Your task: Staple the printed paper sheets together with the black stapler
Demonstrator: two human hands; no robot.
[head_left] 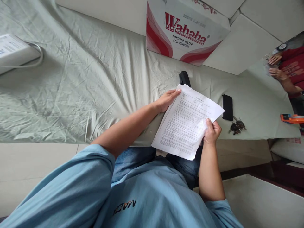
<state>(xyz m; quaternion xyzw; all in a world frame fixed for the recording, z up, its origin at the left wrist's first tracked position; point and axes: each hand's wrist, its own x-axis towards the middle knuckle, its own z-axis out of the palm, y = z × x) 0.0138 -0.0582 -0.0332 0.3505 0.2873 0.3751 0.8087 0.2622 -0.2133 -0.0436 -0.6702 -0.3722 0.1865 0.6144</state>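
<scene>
A few printed paper sheets (pixel 184 123), loosely stacked, are held up between my hands over the table's front edge. My left hand (pixel 167 99) pinches their upper left edge, thumb on top. On the right edge, my right hand (pixel 212 131) grips them with its thumb on the printed face. Fine text covers the top page, too small to read. Just beyond the sheets' top corner lies a black stapler-like object (pixel 184 78), partly hidden by the paper. A black phone (pixel 227 107) and a bunch of keys (pixel 237 126) lie to the right of my right hand.
The table wears a wrinkled pale green cloth (pixel 106 79). A Wahaha water carton (pixel 182 34) stands at the back. At far left sits a white box (pixel 16 52) with a cable. Another person (pixel 293 71) is at the far right, near an orange tool (pixel 292 118).
</scene>
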